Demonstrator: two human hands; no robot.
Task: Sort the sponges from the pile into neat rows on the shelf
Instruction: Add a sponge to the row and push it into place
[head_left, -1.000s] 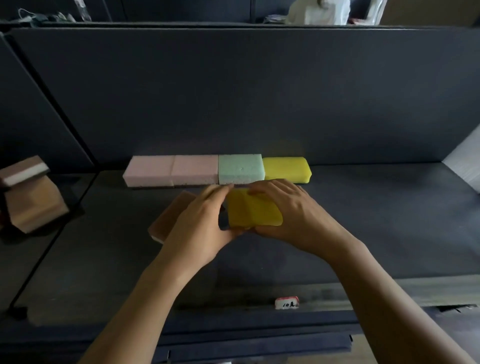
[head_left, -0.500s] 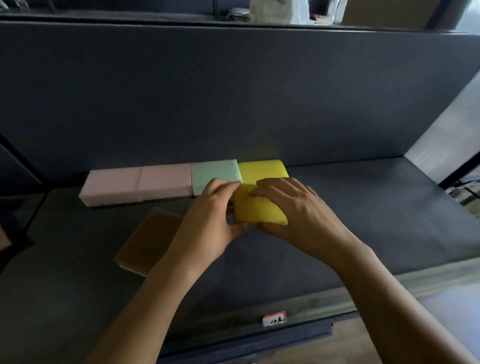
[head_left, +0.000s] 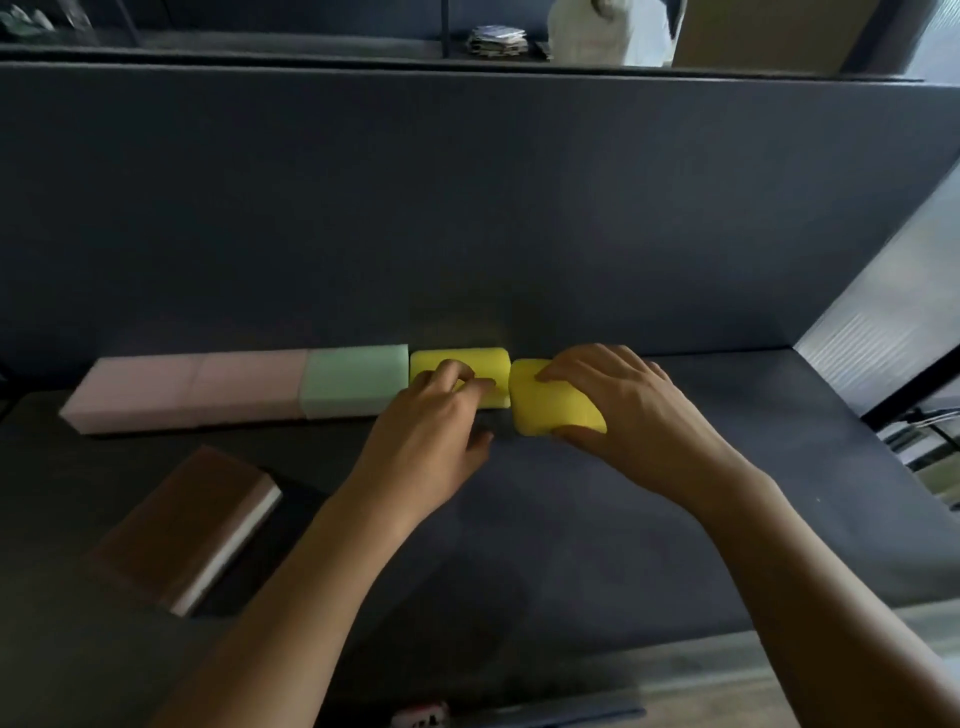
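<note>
Head view: the right hand (head_left: 628, 415) has its grip closed round a yellow sponge (head_left: 550, 402), fingers over the top and thumb at the near edge. This sponge sits at the right end of the row on the shelf (head_left: 597, 530), touching or just beside the placed yellow sponge (head_left: 488, 361). It is skewed, with its near corner swung out of line. The left hand (head_left: 426, 441) rests bent fingers on the placed yellow sponge; whether its grip pinches or merely presses cannot be told. Further left stand the green sponge (head_left: 353, 382) and the pink sponges (head_left: 156, 392), flush in line. A brown sponge (head_left: 182, 530) lies apart at front left, not yet filed.

Risks noted:
- Pushing the skewed sponge home may shunt the whole row leftward if the left hand gives too little restraint.
- Soft foam squeezed hard may spring out of line on release.
- A sweep of the left forearm could knock the brown sponge.
</note>
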